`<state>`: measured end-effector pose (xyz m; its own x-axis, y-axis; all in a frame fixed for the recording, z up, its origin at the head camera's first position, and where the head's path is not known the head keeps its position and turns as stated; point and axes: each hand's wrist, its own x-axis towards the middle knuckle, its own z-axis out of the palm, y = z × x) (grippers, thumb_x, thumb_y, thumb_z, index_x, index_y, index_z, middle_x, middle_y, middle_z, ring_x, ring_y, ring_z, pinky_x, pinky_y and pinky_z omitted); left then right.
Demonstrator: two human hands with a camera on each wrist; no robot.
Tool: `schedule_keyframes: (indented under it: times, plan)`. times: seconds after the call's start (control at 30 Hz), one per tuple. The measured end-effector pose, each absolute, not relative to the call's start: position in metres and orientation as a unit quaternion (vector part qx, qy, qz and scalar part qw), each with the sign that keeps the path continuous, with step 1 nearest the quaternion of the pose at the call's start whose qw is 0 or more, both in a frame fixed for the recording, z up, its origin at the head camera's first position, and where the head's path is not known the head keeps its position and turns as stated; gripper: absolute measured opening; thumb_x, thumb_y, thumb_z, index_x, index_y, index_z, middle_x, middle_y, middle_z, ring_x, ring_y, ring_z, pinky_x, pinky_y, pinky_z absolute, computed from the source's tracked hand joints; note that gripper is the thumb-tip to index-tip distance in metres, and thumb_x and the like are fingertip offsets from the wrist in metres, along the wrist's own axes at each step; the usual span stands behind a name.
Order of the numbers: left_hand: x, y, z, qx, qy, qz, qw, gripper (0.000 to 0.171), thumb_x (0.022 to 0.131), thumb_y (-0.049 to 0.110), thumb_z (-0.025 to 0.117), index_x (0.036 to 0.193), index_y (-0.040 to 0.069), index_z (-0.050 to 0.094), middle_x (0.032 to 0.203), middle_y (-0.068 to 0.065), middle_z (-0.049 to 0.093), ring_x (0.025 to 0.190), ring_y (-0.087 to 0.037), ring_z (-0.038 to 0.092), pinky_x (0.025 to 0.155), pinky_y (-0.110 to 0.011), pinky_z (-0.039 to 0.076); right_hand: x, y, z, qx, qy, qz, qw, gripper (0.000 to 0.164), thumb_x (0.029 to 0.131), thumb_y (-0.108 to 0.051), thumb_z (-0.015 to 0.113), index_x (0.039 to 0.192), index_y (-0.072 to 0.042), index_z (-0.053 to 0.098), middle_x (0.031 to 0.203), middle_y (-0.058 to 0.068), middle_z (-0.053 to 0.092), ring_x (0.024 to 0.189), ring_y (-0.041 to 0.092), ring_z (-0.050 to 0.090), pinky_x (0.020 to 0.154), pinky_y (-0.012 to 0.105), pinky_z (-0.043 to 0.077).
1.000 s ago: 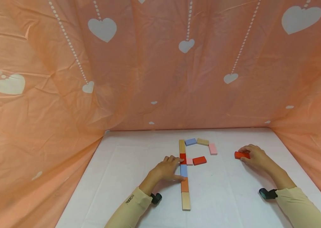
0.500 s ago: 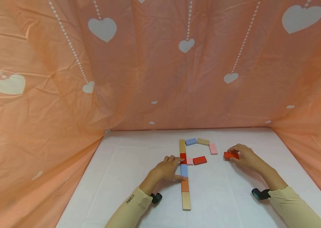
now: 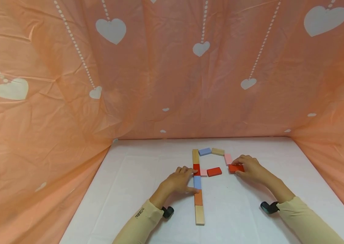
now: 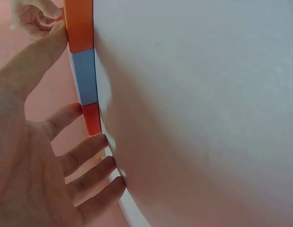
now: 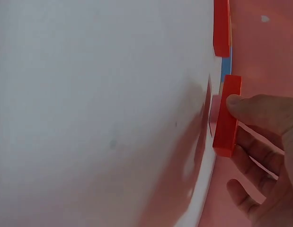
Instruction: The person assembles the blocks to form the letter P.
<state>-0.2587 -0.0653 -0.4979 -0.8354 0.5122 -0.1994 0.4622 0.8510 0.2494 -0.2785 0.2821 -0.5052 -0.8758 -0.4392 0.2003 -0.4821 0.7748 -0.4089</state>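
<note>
My right hand pinches a red block between thumb and fingers. In the right wrist view that red block is held slightly off the table, its shadow below. Just behind it lies a pink block. My left hand rests its fingertips on a straight column of blocks, with the index finger at a red block and the thumb at an orange block. Between them sits a blue block. Its fingers are spread and fairly straight in the left wrist view.
A curve of blocks leaves the column's far end: a blue block, then a wooden block. A small pink block and another red block extend right from the column. A white-covered table meets an orange heart-patterned curtain.
My right hand has moved left with the red block, from the table's right side to beside the pink block. The left hand and the laid blocks have stayed in place.
</note>
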Motion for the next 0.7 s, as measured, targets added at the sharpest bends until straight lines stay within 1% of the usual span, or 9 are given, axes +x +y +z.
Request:
schedule_keyframes:
  times: [0.13,0.4,0.57,0.7]
  plan:
    - [-0.258,-0.065,-0.498,0.255,0.953,0.097,0.131,0.087,0.09,0.06,0.081,0.159,0.021,0.046,0.15,-0.01,0.052,0.13,-0.028,0.05,0.106,-0.045,0.055,-0.282,0.274,-0.506,0.248,-0.941,0.225,0.038,0.027,0.089,-0.01,0.086,0.114,-0.007,0.077,0.11,0.007,0.072,0.106,0.035,0.062,0.091,0.054,0.046]
    - [-0.258,-0.066,-0.498,0.254,0.952,0.104,0.132,0.086,0.09,0.06,0.081,0.159,0.021,0.046,0.151,-0.01,0.051,0.132,-0.028,0.05,0.107,-0.047,0.055,-0.287,0.263,-0.512,0.276,-0.933,0.222,0.056,0.026,0.087,-0.009,0.088,0.11,-0.008,0.077,0.106,0.005,0.072,0.098,0.027,0.058,0.087,0.046,0.047]
    - [-0.258,-0.066,-0.498,0.256,0.952,0.104,0.131,0.087,0.09,0.059,0.081,0.159,0.021,0.046,0.149,-0.01,0.052,0.131,-0.028,0.05,0.107,-0.046,0.055,-0.286,0.257,-0.509,0.27,-0.936,0.224,0.041,0.025,0.089,-0.012,0.088,0.112,-0.01,0.077,0.107,0.003,0.071,0.099,0.024,0.056,0.087,0.043,0.048]
    - [-0.258,-0.066,-0.497,0.254,0.953,0.105,0.131,0.086,0.09,0.058,0.082,0.159,0.021,0.047,0.148,-0.01,0.052,0.131,-0.028,0.05,0.107,-0.047,0.055,-0.287,0.255,-0.509,0.261,-0.94,0.217,0.027,0.024,0.091,-0.013,0.087,0.113,-0.011,0.078,0.111,0.003,0.072,0.102,0.024,0.056,0.09,0.044,0.049]
